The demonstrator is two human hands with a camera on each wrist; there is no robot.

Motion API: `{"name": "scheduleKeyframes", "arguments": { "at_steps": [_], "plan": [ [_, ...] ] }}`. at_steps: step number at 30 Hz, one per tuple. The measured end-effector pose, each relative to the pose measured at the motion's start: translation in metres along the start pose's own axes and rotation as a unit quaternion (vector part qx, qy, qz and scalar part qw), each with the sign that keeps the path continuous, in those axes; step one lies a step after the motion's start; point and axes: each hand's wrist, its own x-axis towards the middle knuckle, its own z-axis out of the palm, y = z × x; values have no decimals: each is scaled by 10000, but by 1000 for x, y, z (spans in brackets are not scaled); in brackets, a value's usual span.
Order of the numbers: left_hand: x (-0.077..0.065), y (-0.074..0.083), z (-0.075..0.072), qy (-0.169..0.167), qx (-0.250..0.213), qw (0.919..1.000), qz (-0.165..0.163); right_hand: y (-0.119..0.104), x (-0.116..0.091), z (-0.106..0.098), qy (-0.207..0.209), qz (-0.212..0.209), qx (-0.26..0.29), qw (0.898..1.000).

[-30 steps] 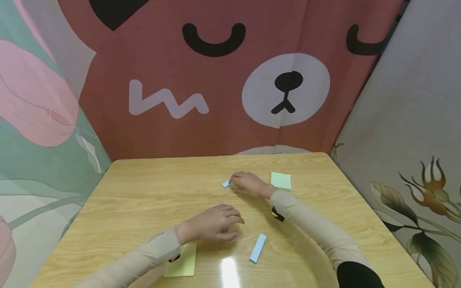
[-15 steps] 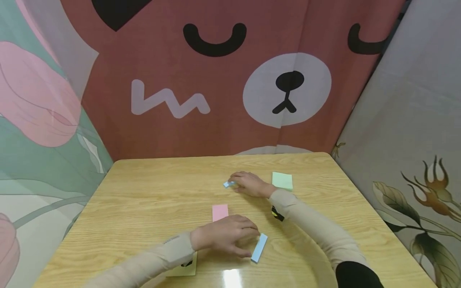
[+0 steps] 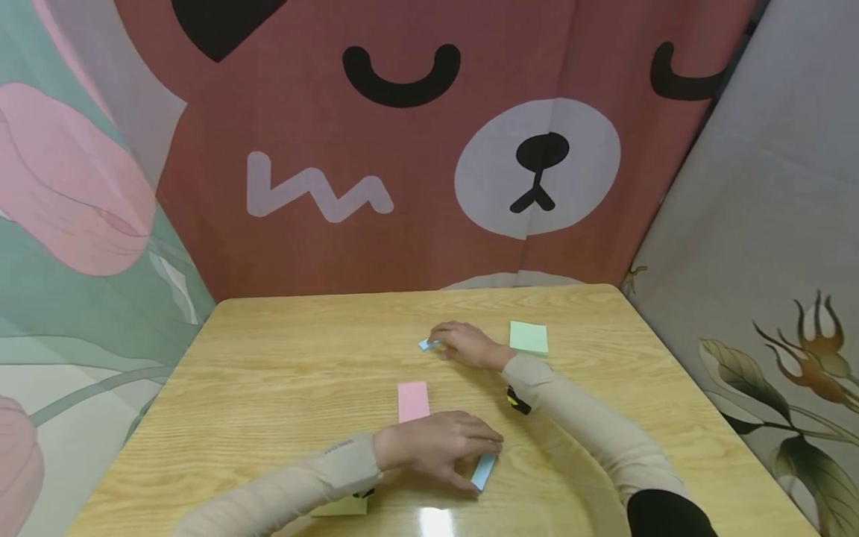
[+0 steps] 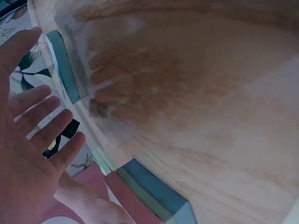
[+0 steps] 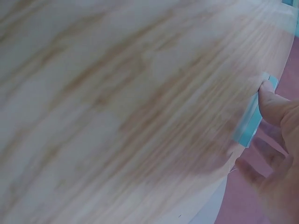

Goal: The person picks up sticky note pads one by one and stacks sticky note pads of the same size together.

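Observation:
My left hand (image 3: 443, 446) reaches over a narrow blue sticky-note pad (image 3: 485, 472), fingers spread around it. In the left wrist view the fingers (image 4: 60, 122) stand apart, and that blue pad (image 4: 68, 70) lies just beyond them. At the far middle of the table my right hand (image 3: 467, 344) holds a second narrow blue pad (image 3: 426, 344), partly covered by the fingers. The right wrist view shows the thumb (image 5: 271, 105) on this blue pad (image 5: 252, 122), other fingers behind it. A pink pad (image 3: 412, 401) lies behind the left hand.
A light green square pad (image 3: 529, 338) lies beyond the right wrist. Under the left forearm a yellow pad (image 3: 341, 507) is partly hidden. The left wrist view shows a layered pink, green and blue block (image 4: 152, 193). A patterned curtain (image 3: 335, 253) stands behind the table (image 3: 302, 358).
My left hand has moved right and nearer, from beside the pink pad to over the near blue pad, uncovering the pink one. The right hand stays at the far blue pad.

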Motion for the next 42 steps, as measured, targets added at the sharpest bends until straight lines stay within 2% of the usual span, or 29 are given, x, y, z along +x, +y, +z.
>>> {"name": "scheduleKeyframes", "arguments": {
  "at_steps": [3, 10, 21, 30, 35, 42],
  "plan": [
    [1, 1, 1, -81, -8, 10000, 0, 2, -2, 1, -19, 99, 6, 9999],
    [-1, -3, 5, -165, -407, 9990, -15, 4, -2, -1, -84, 155, 215, 9996],
    [2, -1, 4, -230, -368, 9990, -57, 3, -3, -3, -124, 206, 414, 9989],
    [5, -4, 5, -396, -674, 9969, -106, 5, -3, 0, -49, -60, 470, 9989],
    [6, -4, 4, -466, -890, 9946, -242, 3, -5, -2, -53, -62, 447, 9990],
    [7, -4, 5, -485, -886, 9943, -336, 2, -6, -4, -75, -121, 479, 9988]
  ]
}}
